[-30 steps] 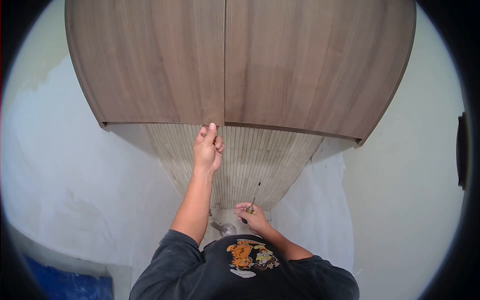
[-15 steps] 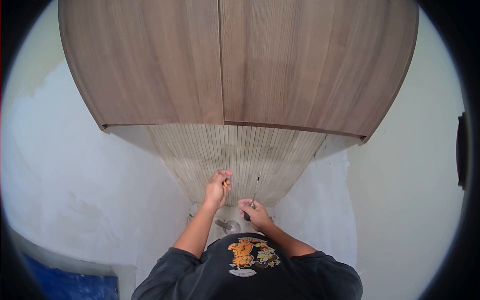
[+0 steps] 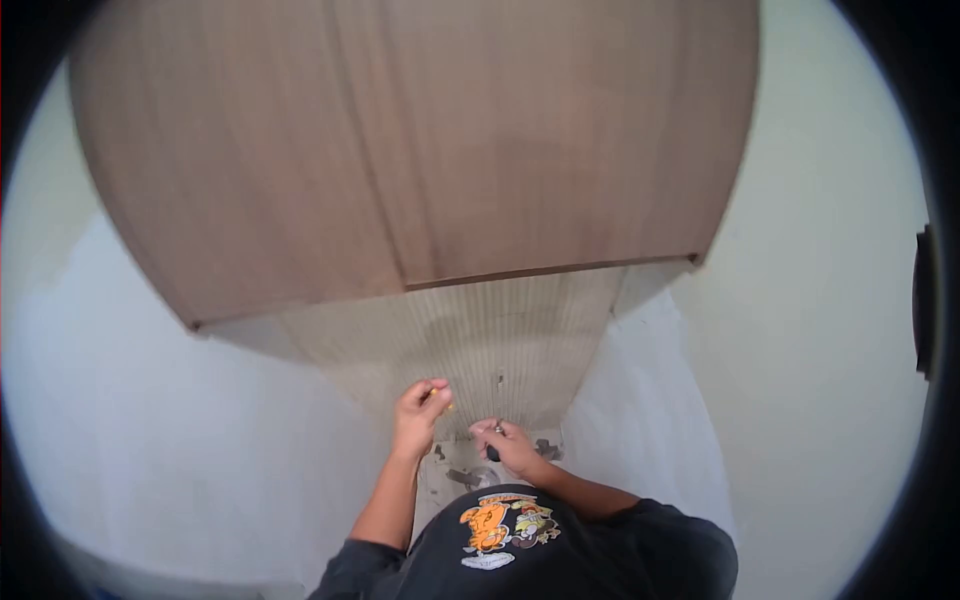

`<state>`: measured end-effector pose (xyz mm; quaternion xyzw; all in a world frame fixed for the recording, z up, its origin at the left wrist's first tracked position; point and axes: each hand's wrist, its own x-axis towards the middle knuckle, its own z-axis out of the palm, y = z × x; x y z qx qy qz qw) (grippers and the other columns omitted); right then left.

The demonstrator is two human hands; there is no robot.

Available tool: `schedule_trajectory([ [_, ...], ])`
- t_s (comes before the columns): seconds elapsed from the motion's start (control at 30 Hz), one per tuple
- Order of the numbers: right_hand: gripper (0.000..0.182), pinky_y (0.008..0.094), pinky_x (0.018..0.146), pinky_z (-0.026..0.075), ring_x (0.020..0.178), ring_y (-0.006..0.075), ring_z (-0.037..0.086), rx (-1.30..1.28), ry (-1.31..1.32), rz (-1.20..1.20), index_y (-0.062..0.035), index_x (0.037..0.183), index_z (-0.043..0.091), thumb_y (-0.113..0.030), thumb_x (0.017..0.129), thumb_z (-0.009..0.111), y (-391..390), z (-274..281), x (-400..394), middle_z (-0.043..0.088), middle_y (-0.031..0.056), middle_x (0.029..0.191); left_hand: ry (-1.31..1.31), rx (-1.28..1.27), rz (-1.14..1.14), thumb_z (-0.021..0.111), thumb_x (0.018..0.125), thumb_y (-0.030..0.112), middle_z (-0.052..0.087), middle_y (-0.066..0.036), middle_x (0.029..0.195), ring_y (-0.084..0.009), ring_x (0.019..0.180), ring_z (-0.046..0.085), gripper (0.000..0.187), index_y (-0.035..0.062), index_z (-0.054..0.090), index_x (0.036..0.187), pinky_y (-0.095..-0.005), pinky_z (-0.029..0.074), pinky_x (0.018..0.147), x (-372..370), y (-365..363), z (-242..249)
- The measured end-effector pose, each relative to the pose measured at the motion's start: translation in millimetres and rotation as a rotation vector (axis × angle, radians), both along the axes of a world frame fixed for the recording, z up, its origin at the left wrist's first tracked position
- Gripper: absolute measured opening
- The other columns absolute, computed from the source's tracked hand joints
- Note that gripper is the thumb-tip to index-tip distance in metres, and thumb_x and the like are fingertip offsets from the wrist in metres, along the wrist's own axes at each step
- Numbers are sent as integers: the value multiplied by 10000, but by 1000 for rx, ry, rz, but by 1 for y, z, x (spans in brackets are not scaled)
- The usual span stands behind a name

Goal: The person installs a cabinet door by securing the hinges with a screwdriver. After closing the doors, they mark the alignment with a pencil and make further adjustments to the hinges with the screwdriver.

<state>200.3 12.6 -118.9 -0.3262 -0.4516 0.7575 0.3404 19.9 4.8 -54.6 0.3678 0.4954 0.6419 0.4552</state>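
My left hand is closed, with a small yellow piece showing at its fingers. To the right of it and slightly lower, my right hand grips a screwdriver. The dark handle sits in the palm, and the thin shaft points up and away from me. Both hands are held in front of my chest, over the lower end of a pale slatted panel in this view. The frame is somewhat blurred.
A large wood-grain cabinet with two doors juts out above the slatted panel. Pale, patchily plastered walls stand on both sides. Metal fittings lie low, close to my body. A dark object is at the far right edge.
The view has tilted, so the cabinet's lower edge now slants and hangs lower on the left. Both hands appear slightly lower, still holding the yellow piece and the screwdriver.
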Motion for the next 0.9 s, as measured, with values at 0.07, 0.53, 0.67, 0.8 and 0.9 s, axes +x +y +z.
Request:
schedule_trajectory([
  [0.07, 219, 250, 594, 440, 645, 116, 546, -27, -16, -11, 12, 1004, 596, -189, 917, 586, -1, 6, -10, 566, 37, 725, 54, -12, -16, 658, 867, 83, 596, -9, 803, -92, 708, 524, 130, -1, 645, 965, -238, 436, 630, -13, 0, 6],
  [0.53, 255, 239, 576, 452, 619, 91, 554, -13, -51, -51, -7, 1017, 607, -230, 895, 626, 0, 31, -20, 584, 23, 727, 309, 448, 40, 612, 892, 44, 558, -69, 917, -124, 768, 561, 180, -15, 639, 1060, -248, 463, 679, -29, 5, 115],
  [0.67, 228, 238, 576, 451, 621, 85, 558, 33, -35, -31, -13, 1008, 610, -214, 899, 620, 1, 16, -15, 584, 17, 704, 459, 621, 203, 595, 898, 38, 552, -74, 936, -123, 814, 543, 167, -14, 636, 1051, -235, 447, 714, -27, 8, 150],
  [0.8, 209, 227, 564, 432, 613, 73, 530, 77, -25, -37, -38, 1005, 610, -224, 909, 614, 4, 19, -20, 565, 1, 702, 575, 775, 195, 571, 917, 66, 551, -89, 960, -138, 840, 522, 160, -16, 623, 1044, -235, 425, 710, -31, 8, 184],
  [0.9, 213, 226, 571, 436, 619, 69, 512, 71, -5, -12, -33, 1014, 604, -220, 914, 615, 6, 23, -23, 551, -7, 720, 722, 855, 169, 562, 925, 90, 551, -101, 950, -155, 825, 515, 168, -21, 611, 1041, -245, 413, 702, -36, 18, 203],
])
